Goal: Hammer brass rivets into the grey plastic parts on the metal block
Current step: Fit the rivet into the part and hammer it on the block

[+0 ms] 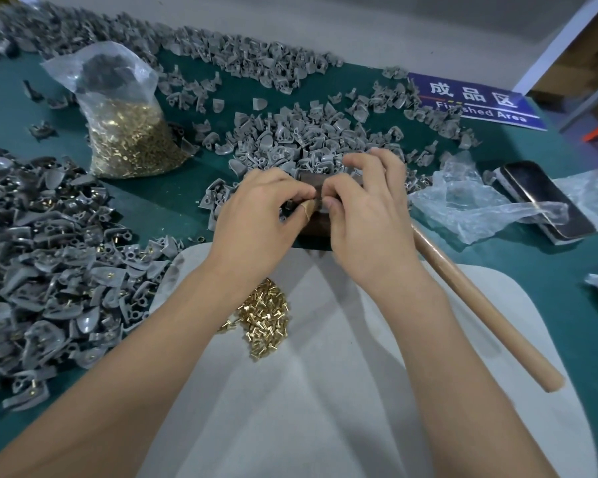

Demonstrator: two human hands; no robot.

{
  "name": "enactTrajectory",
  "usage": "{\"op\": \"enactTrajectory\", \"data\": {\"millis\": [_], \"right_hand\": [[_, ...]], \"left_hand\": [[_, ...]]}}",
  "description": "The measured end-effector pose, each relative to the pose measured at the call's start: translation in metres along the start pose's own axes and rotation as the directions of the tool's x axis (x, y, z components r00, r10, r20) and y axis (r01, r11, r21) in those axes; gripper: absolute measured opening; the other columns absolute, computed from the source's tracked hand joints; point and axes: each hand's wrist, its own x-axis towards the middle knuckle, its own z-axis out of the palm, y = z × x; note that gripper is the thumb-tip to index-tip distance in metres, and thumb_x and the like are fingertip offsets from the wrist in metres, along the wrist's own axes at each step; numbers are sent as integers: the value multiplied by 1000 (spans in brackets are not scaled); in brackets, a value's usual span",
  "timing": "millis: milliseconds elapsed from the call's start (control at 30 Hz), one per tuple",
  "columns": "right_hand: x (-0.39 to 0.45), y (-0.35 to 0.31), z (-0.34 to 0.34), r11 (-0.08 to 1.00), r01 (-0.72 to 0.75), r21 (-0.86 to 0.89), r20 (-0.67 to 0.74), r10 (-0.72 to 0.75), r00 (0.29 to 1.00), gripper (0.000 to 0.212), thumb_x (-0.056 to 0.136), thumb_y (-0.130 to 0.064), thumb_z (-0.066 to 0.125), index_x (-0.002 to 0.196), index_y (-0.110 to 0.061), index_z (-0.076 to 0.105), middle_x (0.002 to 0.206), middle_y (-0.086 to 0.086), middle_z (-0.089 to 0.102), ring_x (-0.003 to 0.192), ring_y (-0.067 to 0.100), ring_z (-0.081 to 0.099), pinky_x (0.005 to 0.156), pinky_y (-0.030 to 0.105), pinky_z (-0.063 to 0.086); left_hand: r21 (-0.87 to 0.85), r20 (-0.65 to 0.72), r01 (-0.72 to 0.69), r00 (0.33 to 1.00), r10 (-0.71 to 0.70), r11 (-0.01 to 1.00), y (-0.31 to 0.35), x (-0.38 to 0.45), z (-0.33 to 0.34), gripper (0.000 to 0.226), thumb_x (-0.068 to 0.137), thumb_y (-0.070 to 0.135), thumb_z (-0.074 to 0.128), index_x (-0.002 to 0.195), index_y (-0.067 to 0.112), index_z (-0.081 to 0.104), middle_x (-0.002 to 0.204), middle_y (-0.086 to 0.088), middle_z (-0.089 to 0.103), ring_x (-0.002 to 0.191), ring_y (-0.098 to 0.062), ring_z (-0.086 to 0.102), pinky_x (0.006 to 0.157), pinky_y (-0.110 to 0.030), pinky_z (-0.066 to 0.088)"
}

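Head view looks down on both hands meeting over the dark metal block (pixel 313 182) on the green table (pixel 7 108). The left hand (pixel 256 208) and right hand (pixel 366 208) have fingers curled, tips pinched together at a small piece on the block; what they pinch is too hidden to name. Loose brass rivets (pixel 265 319) lie on the white cloth (pixel 290 408) near the wrists. Grey plastic parts (pixel 304 139) heap behind the block. A wooden hammer handle (pixel 480 305) lies beside the right forearm.
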Motion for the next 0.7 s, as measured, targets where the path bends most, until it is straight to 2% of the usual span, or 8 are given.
{"op": "enactTrajectory", "data": {"millis": [167, 400, 600, 700], "right_hand": [[1, 1, -2, 1000, -19, -18, 62, 20, 998, 18, 102, -18, 50, 109, -12, 66, 143, 14, 46, 147, 35, 18, 122, 46, 18], [5, 3, -4, 999, -22, 46, 101, 17, 995, 16, 101, -17, 55, 109, -12, 67, 134, 13, 51, 143, 36, 22, 120, 46, 20], [17, 4, -15, 1000, 26, 16, 128, -28, 991, 11, 95, -20, 63, 97, -16, 74, 127, 9, 54, 137, 34, 30, 114, 49, 30], [14, 1, -15, 1000, 27, 10, 107, -28, 994, 12, 95, -19, 64, 97, -14, 75, 125, 8, 56, 135, 33, 33, 113, 48, 32]], "left_hand": [[2, 15, -32, 999, 32, 999, 0, 0, 0, 15, 94, 22, 71, 108, 21, 76, 101, 10, 64, 102, -19, 53, 80, -44, 49], [-10, 33, -32, 999, 32, 999, -2, 2, 0, 15, 95, 25, 71, 108, 24, 77, 99, 13, 63, 101, -15, 49, 81, -42, 48], [-3, -3, -18, 1000, 18, 1000, -2, 0, 0, 14, 93, 31, 73, 107, 28, 77, 96, 11, 64, 99, -15, 48, 76, -42, 48], [-20, -2, -3, 1000, 3, 1000, -1, 0, -1, 14, 92, 30, 74, 105, 28, 78, 96, 10, 64, 100, -15, 49, 77, -44, 49]]}}
